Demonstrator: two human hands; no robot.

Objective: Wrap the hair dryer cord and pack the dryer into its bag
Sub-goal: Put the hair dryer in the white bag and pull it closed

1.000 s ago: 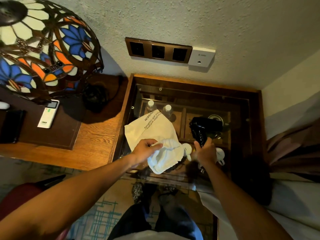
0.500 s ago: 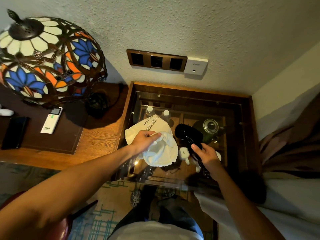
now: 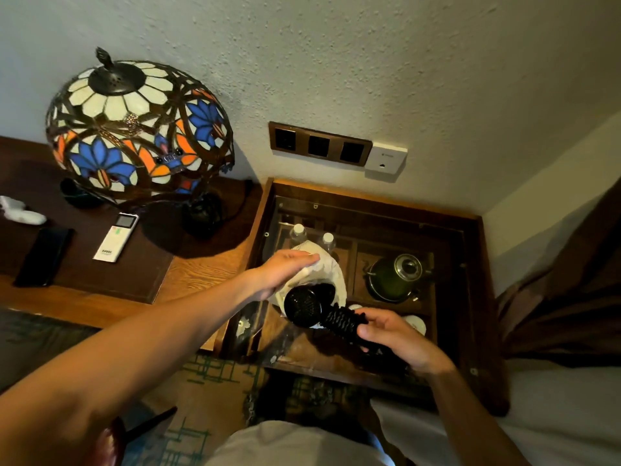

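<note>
A black hair dryer is held over the glass-topped side table, its round rear grille facing me. Its black cord is wound in tight coils around the handle. My right hand grips that wrapped handle from the right. A white cloth bag lies crumpled just behind the dryer's head, its opening toward the dryer. My left hand rests on the bag's top with fingers stretched out over it, holding it in place.
The glass top of the side table covers a tray with two water bottles, a green kettle and cups. A stained-glass lamp, a remote and a phone sit on the desk at left. Sockets are on the wall. Bedding lies at right.
The dryer has tipped over so its head points left at the bag, and has moved up against the bag's mouth. My left hand has flattened on top of the bag.
</note>
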